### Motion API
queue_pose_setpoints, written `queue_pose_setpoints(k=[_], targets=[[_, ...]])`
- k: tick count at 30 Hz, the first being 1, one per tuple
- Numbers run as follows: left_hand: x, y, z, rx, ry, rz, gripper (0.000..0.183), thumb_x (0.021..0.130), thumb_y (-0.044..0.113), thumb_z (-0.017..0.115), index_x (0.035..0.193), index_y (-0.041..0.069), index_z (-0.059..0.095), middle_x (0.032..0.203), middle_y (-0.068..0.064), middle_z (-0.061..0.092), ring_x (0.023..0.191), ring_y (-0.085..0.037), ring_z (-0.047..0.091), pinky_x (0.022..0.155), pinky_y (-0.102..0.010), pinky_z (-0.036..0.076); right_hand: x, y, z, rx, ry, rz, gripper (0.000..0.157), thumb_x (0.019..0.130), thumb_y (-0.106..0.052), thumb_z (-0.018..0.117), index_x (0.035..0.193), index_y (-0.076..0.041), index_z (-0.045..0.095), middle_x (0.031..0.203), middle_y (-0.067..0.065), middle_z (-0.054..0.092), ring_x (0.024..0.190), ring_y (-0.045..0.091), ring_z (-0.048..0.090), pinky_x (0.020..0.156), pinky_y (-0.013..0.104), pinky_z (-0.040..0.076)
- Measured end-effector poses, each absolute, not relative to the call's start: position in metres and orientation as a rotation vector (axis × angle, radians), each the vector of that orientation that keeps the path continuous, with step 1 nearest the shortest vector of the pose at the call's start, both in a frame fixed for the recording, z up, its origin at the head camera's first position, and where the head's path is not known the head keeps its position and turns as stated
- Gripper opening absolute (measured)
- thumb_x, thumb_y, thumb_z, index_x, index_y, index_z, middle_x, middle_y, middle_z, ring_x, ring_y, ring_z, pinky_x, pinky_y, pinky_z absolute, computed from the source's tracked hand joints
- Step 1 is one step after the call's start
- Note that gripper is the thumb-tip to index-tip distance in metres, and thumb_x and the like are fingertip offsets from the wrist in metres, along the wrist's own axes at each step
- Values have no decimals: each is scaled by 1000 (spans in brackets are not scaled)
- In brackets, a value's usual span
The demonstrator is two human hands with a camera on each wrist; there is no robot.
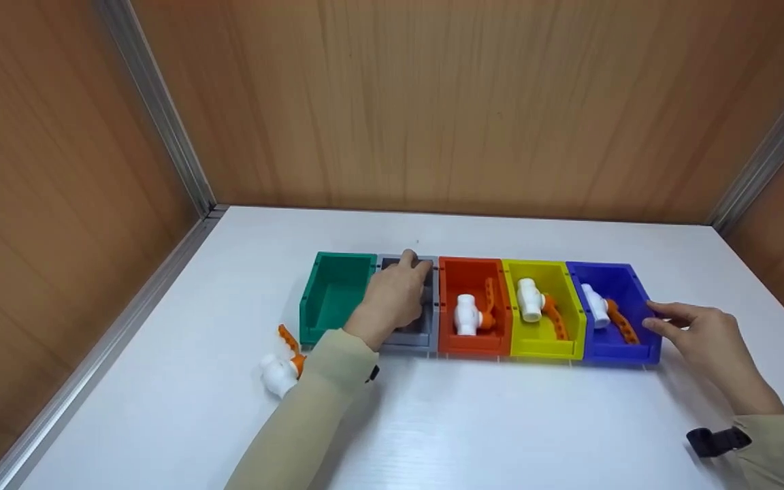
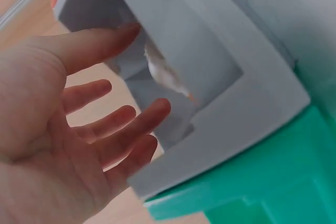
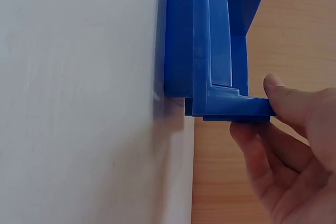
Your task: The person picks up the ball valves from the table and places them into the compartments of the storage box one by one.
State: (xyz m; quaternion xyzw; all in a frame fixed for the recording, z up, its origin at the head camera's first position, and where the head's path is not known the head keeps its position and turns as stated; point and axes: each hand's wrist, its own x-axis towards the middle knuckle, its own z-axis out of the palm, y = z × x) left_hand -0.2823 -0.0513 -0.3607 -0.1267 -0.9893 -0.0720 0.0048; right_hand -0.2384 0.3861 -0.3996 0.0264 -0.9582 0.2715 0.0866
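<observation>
My left hand (image 1: 393,296) reaches over the grey bin (image 2: 220,56), its fingers spread and loosely bent. A blurred white piece with an orange tip (image 2: 164,72) shows inside that bin in the left wrist view, apart from the fingers; in the head view the hand mostly hides the bin's inside. At the row's right end my right hand (image 1: 712,340) pinches the side wall of the blue bin (image 3: 205,40) between thumb and fingers. A white ball valve with an orange handle (image 1: 596,306) lies in the blue bin.
The red bin (image 1: 474,346) and yellow bin (image 1: 545,349) each hold a white ball valve with an orange handle. A green bin (image 1: 337,286) stands at the row's left end. Another ball valve (image 1: 279,374) lies on the white table (image 1: 474,422) beside the left sleeve. Wooden panels stand around.
</observation>
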Motion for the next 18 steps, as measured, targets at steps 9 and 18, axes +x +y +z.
queue_pose_setpoints(k=[9,18], targets=[[-269,-82,-338,-403,-3004,-351,62,91,27,74,147,18,50,142,-10,50,112,-24,60,94,-42,53,-241,386,-393,87,-2896,837,60,94,-44,66,133,1,61,126,32,59,118,55,51,92,64,46],[-257,-137,-325,-382,-3001,-336,53,94,32,71,141,14,56,131,-9,57,108,-24,61,93,-44,53,-245,391,-389,43,-2954,901,66,89,-49,70,132,1,61,124,31,61,109,49,59,84,49,55]])
